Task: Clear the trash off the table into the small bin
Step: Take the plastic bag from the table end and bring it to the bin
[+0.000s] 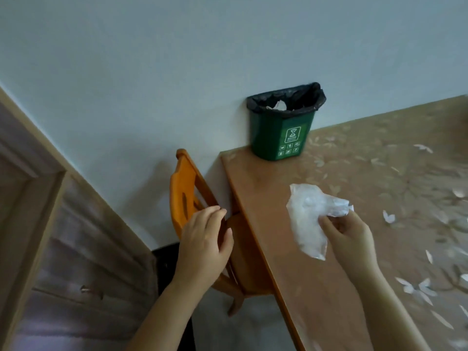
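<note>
A small green bin [282,134] with a black liner stands on the table's far left corner against the wall; white crumpled paper shows inside it. My right hand [348,235] pinches a crumpled clear plastic bag [307,216] and holds it above the table, in front of the bin. My left hand [205,239] is off the table's left edge, over the chair, fingers relaxed and holding nothing.
The wooden table [266,203] carries a patterned clear cover with petal shapes [405,198]. An orange wooden chair [186,188] stands against the table's left edge. A wooden door frame [30,198] is at the left, a white wall behind.
</note>
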The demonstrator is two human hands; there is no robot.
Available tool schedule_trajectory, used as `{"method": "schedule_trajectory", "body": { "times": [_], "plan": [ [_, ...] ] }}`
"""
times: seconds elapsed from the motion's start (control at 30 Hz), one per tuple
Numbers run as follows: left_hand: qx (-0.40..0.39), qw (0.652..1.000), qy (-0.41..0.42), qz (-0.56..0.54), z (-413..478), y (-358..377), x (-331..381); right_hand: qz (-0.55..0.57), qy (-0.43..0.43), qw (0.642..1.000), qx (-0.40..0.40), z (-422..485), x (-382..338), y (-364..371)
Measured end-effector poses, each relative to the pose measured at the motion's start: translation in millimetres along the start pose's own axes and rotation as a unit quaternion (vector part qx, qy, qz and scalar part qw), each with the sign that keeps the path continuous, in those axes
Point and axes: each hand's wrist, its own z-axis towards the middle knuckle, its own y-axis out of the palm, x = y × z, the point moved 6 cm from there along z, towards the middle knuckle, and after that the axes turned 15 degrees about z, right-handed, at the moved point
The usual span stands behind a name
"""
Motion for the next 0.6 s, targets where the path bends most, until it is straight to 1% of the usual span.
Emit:
{"method": "schedule_trajectory", "body": {
  "times": [0.2, 0.4, 0.6],
  "plan": [
    [-0.019, 0.999, 0.028, -0.012, 76, 35, -14, -0.004, 0.003, 0.999, 0.048, 53, -6, 4],
    [0.021, 0.997, 0.062, -0.050, 166, 60, -27, -0.029, -0.006, 0.996, 0.088, 110, -25, 17],
    [0.027, 0.995, 0.073, -0.065, 246, 103, -37, -0.032, -0.039, 0.993, 0.103, 186, -46, 40]
  ]
}}
